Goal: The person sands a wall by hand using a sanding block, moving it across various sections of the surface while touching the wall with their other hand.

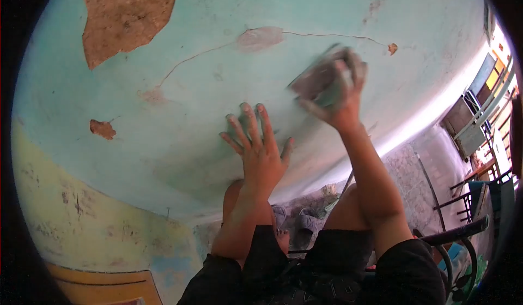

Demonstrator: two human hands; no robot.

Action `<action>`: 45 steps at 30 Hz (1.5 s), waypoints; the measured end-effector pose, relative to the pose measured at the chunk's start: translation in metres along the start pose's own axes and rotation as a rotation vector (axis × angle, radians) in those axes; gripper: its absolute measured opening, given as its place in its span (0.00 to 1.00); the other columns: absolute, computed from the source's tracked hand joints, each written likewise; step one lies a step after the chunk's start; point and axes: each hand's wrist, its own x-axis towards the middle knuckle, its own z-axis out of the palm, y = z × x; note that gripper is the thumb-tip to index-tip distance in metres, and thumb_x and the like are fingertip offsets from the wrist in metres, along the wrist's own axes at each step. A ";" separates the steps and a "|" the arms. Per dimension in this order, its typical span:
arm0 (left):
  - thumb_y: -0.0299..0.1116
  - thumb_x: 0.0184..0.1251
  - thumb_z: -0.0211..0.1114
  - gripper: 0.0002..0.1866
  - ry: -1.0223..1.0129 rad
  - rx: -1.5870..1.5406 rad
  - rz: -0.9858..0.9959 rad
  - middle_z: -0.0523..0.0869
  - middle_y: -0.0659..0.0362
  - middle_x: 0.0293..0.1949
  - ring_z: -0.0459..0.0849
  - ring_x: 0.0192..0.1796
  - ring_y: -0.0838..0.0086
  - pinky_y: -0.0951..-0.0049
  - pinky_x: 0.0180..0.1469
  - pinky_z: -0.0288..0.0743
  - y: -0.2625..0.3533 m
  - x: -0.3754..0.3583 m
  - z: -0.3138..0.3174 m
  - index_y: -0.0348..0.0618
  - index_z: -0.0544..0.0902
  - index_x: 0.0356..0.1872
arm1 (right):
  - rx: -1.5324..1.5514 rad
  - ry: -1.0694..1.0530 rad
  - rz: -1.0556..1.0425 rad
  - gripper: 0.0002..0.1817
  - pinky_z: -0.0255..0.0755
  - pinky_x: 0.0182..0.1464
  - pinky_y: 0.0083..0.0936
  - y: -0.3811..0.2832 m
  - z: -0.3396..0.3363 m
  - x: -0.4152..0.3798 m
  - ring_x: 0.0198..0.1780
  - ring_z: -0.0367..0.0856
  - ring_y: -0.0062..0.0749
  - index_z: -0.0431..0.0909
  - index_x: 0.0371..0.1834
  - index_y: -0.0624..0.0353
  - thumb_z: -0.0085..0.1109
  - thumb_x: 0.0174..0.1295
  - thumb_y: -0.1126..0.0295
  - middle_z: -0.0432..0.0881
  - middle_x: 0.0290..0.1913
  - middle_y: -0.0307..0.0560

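Head view: my right grip (347, 98) is clamped on a flat dark block (315, 80), thumb at its lower edge and fingers over the upper; both are blurred, so I cannot tell the block's material; I judge the hold spans the edges so that the broad face can lie against the pale green wall (196, 98). Down and left of it, my left grip (260, 158) holds nothing, fingers spread apart and palm toward the wall; it seems set there as a brace, clear of the block.

Up and left of the right grip sits a grey patch (264, 38); a thin crack (332, 35) runs from it to a brown chip (393, 49), up and right of that grip; between patch and block lies plain wall with room to move; farther up-left is the jagged rim of a bare brown patch (128, 16); below both grips, my knees (346, 209) limit the room.
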 end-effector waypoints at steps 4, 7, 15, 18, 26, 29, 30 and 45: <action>0.57 0.65 0.62 0.52 0.011 0.021 -0.001 0.38 0.36 0.77 0.34 0.75 0.25 0.17 0.64 0.31 0.001 0.000 0.004 0.36 0.45 0.78 | 0.141 0.157 0.013 0.57 0.47 0.72 0.63 -0.011 0.000 0.015 0.73 0.57 0.63 0.63 0.72 0.47 0.82 0.35 0.46 0.57 0.74 0.63; 0.51 0.60 0.67 0.51 0.073 -0.015 -0.017 0.45 0.39 0.77 0.41 0.75 0.28 0.17 0.64 0.34 0.002 0.001 0.006 0.37 0.51 0.77 | 0.121 0.054 -0.055 0.57 0.47 0.72 0.63 -0.027 0.001 0.011 0.73 0.57 0.63 0.63 0.72 0.48 0.82 0.35 0.46 0.58 0.74 0.64; 0.58 0.66 0.60 0.52 0.021 0.042 -0.002 0.39 0.35 0.77 0.34 0.75 0.24 0.17 0.64 0.30 0.000 -0.001 0.005 0.35 0.45 0.78 | -0.063 0.092 0.037 0.57 0.45 0.74 0.61 -0.007 -0.008 0.024 0.74 0.55 0.61 0.62 0.71 0.59 0.80 0.38 0.45 0.60 0.73 0.68; 0.58 0.66 0.60 0.51 0.033 0.037 0.003 0.39 0.35 0.77 0.35 0.74 0.23 0.17 0.63 0.30 0.000 0.000 0.010 0.35 0.45 0.78 | 0.065 0.046 -0.035 0.56 0.46 0.74 0.61 -0.021 -0.003 0.017 0.75 0.55 0.60 0.63 0.72 0.54 0.80 0.39 0.44 0.60 0.73 0.67; 0.58 0.66 0.60 0.52 0.016 0.035 -0.002 0.39 0.35 0.77 0.34 0.74 0.24 0.17 0.63 0.30 0.001 -0.001 0.006 0.34 0.46 0.77 | -0.081 0.154 0.094 0.54 0.47 0.73 0.62 0.010 -0.009 0.016 0.74 0.54 0.61 0.65 0.70 0.54 0.80 0.38 0.44 0.57 0.74 0.63; 0.58 0.65 0.61 0.52 0.013 0.051 0.001 0.38 0.35 0.77 0.33 0.74 0.24 0.17 0.64 0.30 0.002 0.001 0.010 0.34 0.45 0.77 | 0.012 0.104 0.017 0.57 0.45 0.73 0.62 -0.004 -0.007 0.016 0.75 0.52 0.61 0.63 0.71 0.54 0.80 0.37 0.43 0.57 0.74 0.63; 0.58 0.65 0.61 0.52 0.013 0.046 -0.010 0.38 0.35 0.77 0.33 0.74 0.24 0.17 0.64 0.30 0.003 0.001 0.010 0.34 0.45 0.78 | 0.064 0.034 -0.025 0.58 0.44 0.73 0.63 -0.012 -0.006 0.013 0.76 0.52 0.61 0.62 0.72 0.54 0.80 0.37 0.42 0.57 0.75 0.63; 0.57 0.63 0.64 0.54 0.038 0.063 -0.009 0.39 0.35 0.77 0.34 0.75 0.26 0.18 0.65 0.29 0.004 -0.001 0.014 0.34 0.45 0.78 | -0.006 -0.061 -0.047 0.57 0.38 0.74 0.65 -0.011 -0.002 0.001 0.76 0.51 0.63 0.62 0.73 0.48 0.79 0.38 0.42 0.56 0.74 0.66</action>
